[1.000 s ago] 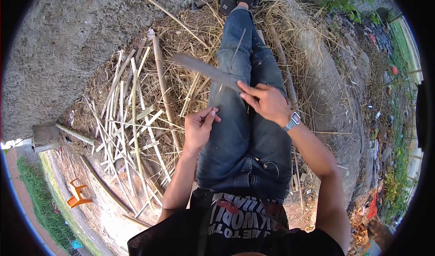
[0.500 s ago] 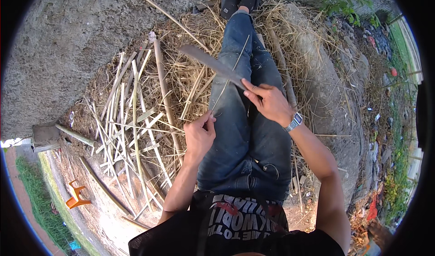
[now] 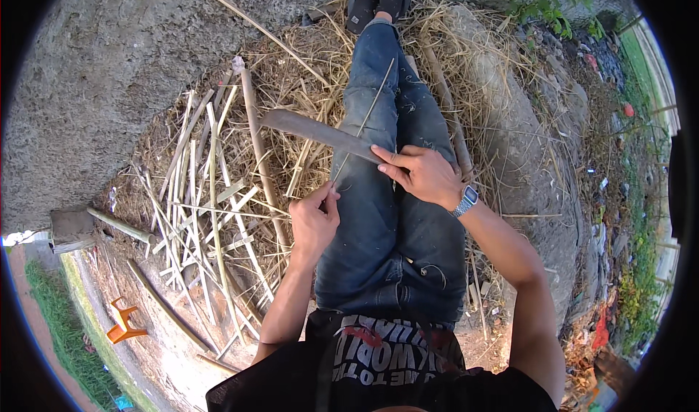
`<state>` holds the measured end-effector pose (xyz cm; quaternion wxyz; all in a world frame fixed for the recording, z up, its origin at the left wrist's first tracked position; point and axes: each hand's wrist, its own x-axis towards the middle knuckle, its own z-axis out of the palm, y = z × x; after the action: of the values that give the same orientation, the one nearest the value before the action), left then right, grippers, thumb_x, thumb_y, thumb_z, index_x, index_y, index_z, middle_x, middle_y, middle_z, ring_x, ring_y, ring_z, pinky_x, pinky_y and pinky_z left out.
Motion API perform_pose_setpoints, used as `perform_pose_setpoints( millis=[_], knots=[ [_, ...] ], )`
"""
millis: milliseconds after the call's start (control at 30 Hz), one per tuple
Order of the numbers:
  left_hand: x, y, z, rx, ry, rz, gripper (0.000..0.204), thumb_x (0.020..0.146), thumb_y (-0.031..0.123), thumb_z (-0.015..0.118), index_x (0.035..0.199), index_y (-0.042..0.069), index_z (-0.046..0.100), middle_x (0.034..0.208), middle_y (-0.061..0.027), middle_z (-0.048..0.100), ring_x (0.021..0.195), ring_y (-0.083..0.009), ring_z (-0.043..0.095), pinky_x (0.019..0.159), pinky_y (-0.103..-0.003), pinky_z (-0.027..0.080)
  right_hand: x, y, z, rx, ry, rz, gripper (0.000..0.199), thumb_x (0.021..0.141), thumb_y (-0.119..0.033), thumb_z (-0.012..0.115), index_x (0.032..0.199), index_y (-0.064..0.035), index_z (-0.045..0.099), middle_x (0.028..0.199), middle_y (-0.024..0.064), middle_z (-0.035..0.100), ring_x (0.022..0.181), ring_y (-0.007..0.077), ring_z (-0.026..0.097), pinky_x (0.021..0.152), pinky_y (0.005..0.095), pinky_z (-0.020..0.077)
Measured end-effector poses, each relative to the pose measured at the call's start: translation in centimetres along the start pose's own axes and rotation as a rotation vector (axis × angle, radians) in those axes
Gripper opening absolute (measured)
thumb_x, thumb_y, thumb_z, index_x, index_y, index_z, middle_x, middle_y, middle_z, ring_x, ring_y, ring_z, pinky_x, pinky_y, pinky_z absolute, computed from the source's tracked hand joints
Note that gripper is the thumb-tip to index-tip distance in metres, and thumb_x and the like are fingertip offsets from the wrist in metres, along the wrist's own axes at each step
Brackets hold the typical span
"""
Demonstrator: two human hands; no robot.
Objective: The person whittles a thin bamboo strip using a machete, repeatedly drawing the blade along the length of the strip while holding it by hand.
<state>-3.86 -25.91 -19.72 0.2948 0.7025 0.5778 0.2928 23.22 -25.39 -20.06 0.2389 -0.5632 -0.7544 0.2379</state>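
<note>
My left hand (image 3: 315,221) pinches the near end of a thin bamboo stick (image 3: 373,106), which slants up and away over my jeans (image 3: 368,244). In my right hand (image 3: 426,177) is a long machete (image 3: 313,129), gripped with thumb and fingers near the end of its broad grey blade; the handle is hidden by the hand. The blade lies across the stick, a little beyond my left fingers, and points to the far left. Whether its edge bites into the stick, I cannot tell.
Split bamboo strips (image 3: 195,186) lie in a loose pile at left, beside a thicker pole (image 3: 260,150). Straw and shavings (image 3: 302,95) cover the ground around my outstretched legs. A big rock (image 3: 502,99) rises at right. An orange plastic stool (image 3: 125,322) stands far left.
The machete has slid down along the stick toward my left hand, its tip swinging left and lower. My right hand has moved left and slightly nearer. The left hand keeps its pinch.
</note>
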Motion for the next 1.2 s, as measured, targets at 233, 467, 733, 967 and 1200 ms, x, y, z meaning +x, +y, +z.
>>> perform_pose_setpoints(
  millis=[233,467,733,967,1200],
  knots=[
    [-1.8,0.3,-2.2,0.035,-0.050,-0.025,0.022,0.095,0.002,0.068,0.114,-0.002,0.077,0.082,-0.0154,0.079,0.064,-0.0189,0.075,0.060,-0.030,0.056,2.6,9.2,-2.3,0.037,0.227,0.424,0.041,0.105,-0.041,0.065,0.141,-0.0239,0.068,0.072,0.0197,0.065,0.059,0.0308,0.061,0.059,0.0405,0.0480],
    [-1.5,-0.6,-2.1,-0.002,-0.015,-0.084,0.021,0.096,0.002,0.067,0.113,-0.004,0.078,0.084,-0.0156,0.079,0.067,-0.0160,0.075,0.061,-0.028,0.057,1.3,9.3,-1.8,0.261,0.408,0.351,0.041,0.106,-0.037,0.065,0.142,-0.0177,0.067,0.063,0.0169,0.056,0.053,0.0165,0.044,0.058,0.0346,0.0443],
    [3.1,0.9,1.8,-0.715,-0.384,-0.450,0.023,0.109,0.012,0.055,0.116,-0.005,0.069,0.072,0.0022,0.053,0.056,-0.0036,0.040,0.050,-0.022,0.030,0.1,1.2,-0.3,0.198,0.116,0.045,0.040,0.104,-0.034,0.067,0.142,-0.0192,0.068,0.079,0.0190,0.067,0.065,0.0342,0.064,0.066,0.0433,0.0513],
    [3.3,0.4,0.4,-1.079,-0.482,-0.704,0.020,0.108,0.014,0.057,0.115,-0.003,0.065,0.072,0.0061,0.041,0.052,-0.0026,0.032,0.046,-0.022,0.020,0.1,0.5,-0.9,0.028,0.074,-0.010,0.042,0.103,-0.043,0.065,0.143,-0.0291,0.068,0.072,0.0100,0.059,0.064,0.0317,0.062,0.059,0.0447,0.0508],
    [3.2,0.3,-0.2,-1.041,-0.426,-0.659,0.021,0.108,0.016,0.059,0.116,-0.002,0.066,0.072,0.0060,0.042,0.053,-0.0030,0.034,0.047,-0.022,0.021,0.4,-0.6,0.2,-0.119,0.055,-0.076,0.042,0.101,-0.042,0.068,0.141,-0.0302,0.069,0.069,0.0068,0.057,0.059,0.0293,0.060,0.053,0.0445,0.0485]
  ],
)
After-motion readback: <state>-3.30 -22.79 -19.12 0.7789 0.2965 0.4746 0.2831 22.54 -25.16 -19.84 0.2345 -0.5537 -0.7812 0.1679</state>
